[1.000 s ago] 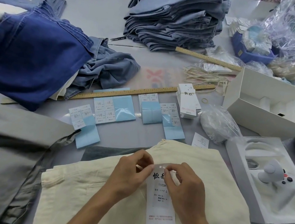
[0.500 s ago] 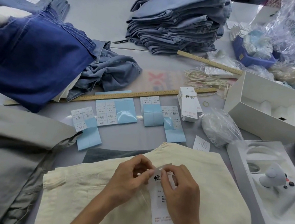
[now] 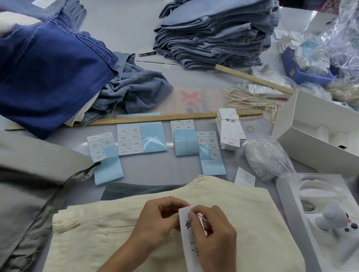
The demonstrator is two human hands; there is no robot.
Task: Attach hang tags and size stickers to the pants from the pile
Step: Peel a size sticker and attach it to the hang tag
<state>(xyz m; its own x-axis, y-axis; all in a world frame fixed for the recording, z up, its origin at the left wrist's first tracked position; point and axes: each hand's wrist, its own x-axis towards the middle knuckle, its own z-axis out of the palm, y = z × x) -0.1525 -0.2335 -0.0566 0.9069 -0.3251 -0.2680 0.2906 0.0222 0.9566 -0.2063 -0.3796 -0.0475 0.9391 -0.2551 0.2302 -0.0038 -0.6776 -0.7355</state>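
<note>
Cream pants [image 3: 250, 249] lie flat in front of me. A white hang tag [image 3: 193, 260] with black characters rests on them. My left hand [image 3: 157, 222] pinches the tag's top left edge. My right hand [image 3: 217, 240] pinches the top of the tag together with a thin string, and covers much of the tag. Size sticker sheets on blue backing [image 3: 141, 139] lie in a row beyond the pants. A bundle of spare hang tags [image 3: 230, 129] stands to their right. A tall pile of light blue jeans [image 3: 214, 25] sits at the far middle.
Grey pants [image 3: 4, 192] lie at the left, dark blue pants [image 3: 44, 75] behind them. A wooden ruler [image 3: 153, 118] crosses the table. Loose strings [image 3: 248, 99], a clear bag [image 3: 265, 159], an open white box [image 3: 326, 133] and a white tray [image 3: 334, 226] crowd the right.
Both hands have closed in on the tag's top. The tag has tilted, its upper end curling under my right fingers. The view has shifted slightly.
</note>
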